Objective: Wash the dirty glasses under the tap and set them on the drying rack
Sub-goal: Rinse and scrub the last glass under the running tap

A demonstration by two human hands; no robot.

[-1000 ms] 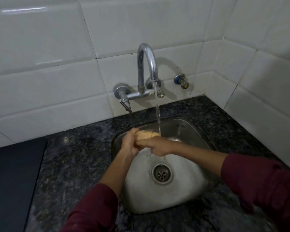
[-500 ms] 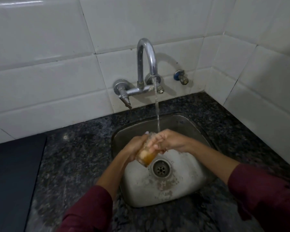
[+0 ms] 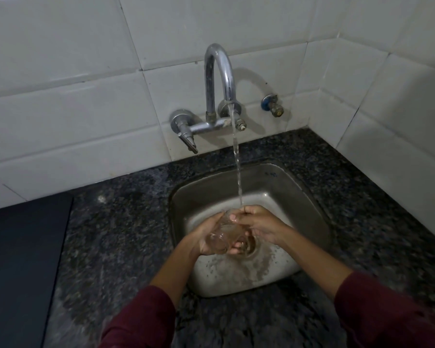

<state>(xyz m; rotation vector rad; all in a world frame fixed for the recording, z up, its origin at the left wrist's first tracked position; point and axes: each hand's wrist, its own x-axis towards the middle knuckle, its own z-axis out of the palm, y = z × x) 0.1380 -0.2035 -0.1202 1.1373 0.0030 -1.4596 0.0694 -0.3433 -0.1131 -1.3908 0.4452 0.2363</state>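
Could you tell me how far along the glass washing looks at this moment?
Done: nothing shows as finished; no washed glass and no drying rack is in view. In hand: one glass is held tilted over the sink, the left hand cradling it and the right hand at its rim, under water running from the tap. Left: finishing the rinse and setting it on the rack.

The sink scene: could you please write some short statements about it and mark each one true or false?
1. Water runs from the tap. True.
2. The glass stands upright on the counter. False: both hands hold it, tilted, over the sink.
3. The left hand cups the glass. True.
4. The right hand turns the tap lever. False: it is at the glass, under the stream.
5. A drying rack stands beside the sink. False: none is in view.
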